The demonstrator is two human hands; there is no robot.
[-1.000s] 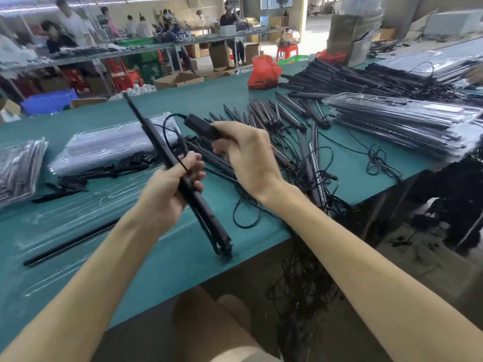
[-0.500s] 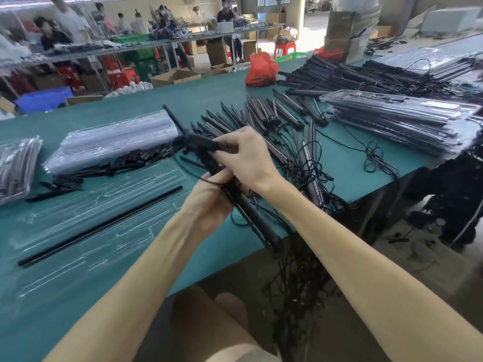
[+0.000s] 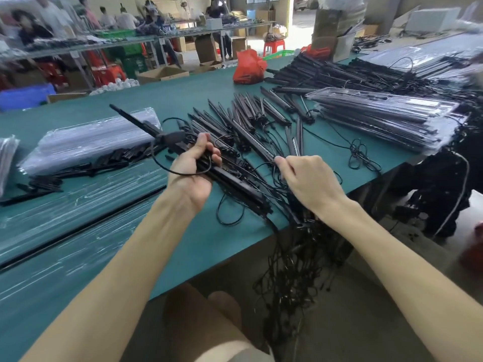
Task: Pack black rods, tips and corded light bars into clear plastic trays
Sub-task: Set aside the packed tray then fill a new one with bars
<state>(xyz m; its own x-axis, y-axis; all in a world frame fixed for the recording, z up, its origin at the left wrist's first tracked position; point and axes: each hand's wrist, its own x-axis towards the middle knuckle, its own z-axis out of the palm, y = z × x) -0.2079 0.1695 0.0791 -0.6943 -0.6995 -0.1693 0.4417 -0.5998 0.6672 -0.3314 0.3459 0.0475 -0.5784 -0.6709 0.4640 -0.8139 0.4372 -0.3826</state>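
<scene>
The left hand (image 3: pixel 194 165) is clamped round a light bar (image 3: pixel 236 184) that slants from ten o'clock down toward the table edge (image 3: pixel 230 250), its cord (image 3: pixel 156 163) looping loose. The right hand (image 3: pixel 311 184) pinches a wire (image 3: pixel 261 164) at its eleven o'clock. I'd tease that wire clear of the tangle (image 3: pixel 295 270) hanging over the edge before swinging the bar to the clear tray (image 3: pixel 78 199) at nine o'clock, where a rod (image 3: pixel 86 226) lies. There's room that way; the pile of bars (image 3: pixel 248 121) crowds twelve o'clock.
</scene>
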